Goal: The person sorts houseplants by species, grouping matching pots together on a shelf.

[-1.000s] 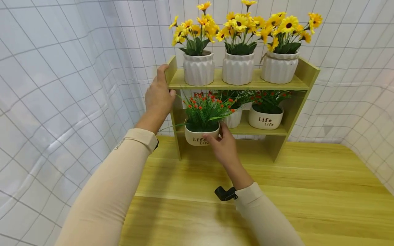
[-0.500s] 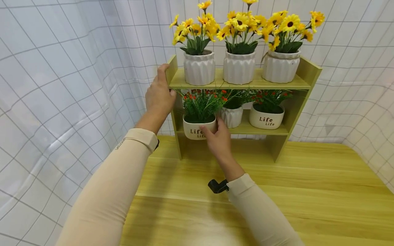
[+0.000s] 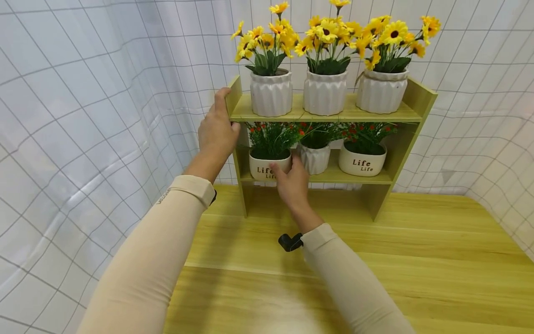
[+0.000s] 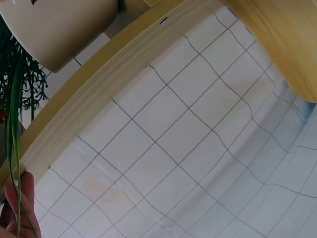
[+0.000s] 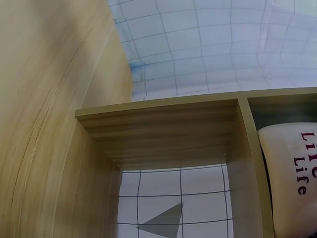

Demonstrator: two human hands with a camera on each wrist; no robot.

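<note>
My left hand [image 3: 218, 131] grips the left side panel of a small wooden shelf [image 3: 321, 181] in the head view. In the left wrist view, that hand's fingers [image 4: 27, 198] touch the panel's edge. With thumb in front, my right hand [image 3: 294, 184] holds a white "Life" potted plant [image 3: 257, 168] with red flowers, at the left end of the middle board. The pot's right side is behind my thumb; whether its base touches the board I cannot tell. Beside it stand a ribbed white potted plant [image 3: 315, 160] and another "Life" potted plant [image 3: 362, 162].
On the top board stand three ribbed white pots [image 3: 325, 95] of yellow flowers. The shelf rests on a wooden table [image 3: 438, 260]. A white gridded curtain [image 3: 104, 116] hangs behind and at the sides.
My right hand has moved the potted plant up and back, from in front of the shelf into the middle level. My left hand has kept its hold on the side panel.
</note>
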